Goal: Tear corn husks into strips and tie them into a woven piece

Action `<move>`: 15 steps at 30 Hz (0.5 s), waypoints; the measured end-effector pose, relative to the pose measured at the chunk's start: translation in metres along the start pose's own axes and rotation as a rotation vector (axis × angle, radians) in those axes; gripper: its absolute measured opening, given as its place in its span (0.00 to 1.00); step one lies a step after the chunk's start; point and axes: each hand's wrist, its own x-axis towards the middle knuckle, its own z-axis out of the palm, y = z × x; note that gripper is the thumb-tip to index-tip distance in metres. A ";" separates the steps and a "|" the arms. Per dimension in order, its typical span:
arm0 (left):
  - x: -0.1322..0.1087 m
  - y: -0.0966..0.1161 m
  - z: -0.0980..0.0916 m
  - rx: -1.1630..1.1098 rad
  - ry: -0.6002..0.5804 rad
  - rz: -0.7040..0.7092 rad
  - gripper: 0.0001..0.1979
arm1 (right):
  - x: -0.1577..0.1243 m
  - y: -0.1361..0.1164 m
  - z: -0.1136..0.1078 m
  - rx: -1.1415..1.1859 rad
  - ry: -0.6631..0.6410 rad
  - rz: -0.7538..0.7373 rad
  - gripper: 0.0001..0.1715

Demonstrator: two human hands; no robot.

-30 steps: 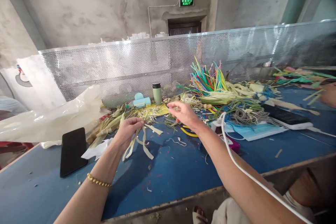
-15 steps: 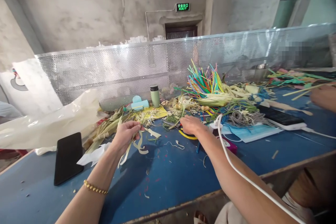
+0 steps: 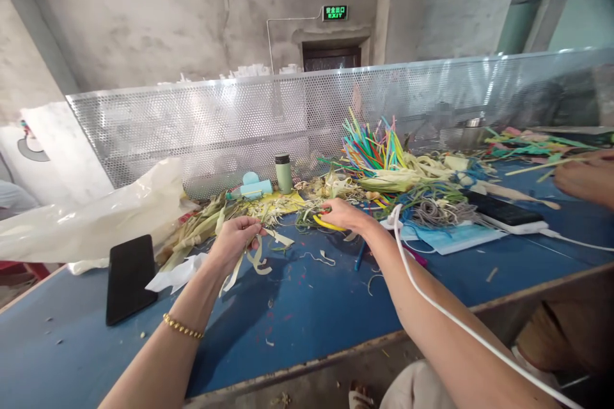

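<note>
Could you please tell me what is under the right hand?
A curved yellow piece shows at the lower edge of the right hand, over the blue tabletop; whatever the hand covers cannot be seen.

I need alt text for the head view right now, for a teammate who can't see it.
A person's left hand holds pale strips over a blue table, while the right hand is at a curved yellow object. Beyond are a green bottle, colourful sticks and a perforated metal screen.
</note>
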 end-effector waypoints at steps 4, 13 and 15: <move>0.001 -0.002 0.002 0.029 0.014 0.012 0.14 | 0.008 -0.010 -0.011 0.336 0.116 0.033 0.11; 0.002 -0.008 0.005 0.043 0.009 0.010 0.13 | -0.011 -0.028 -0.019 1.273 -0.169 0.257 0.21; 0.002 -0.007 0.004 0.045 -0.001 0.004 0.14 | -0.013 -0.027 -0.009 1.257 -0.219 0.384 0.20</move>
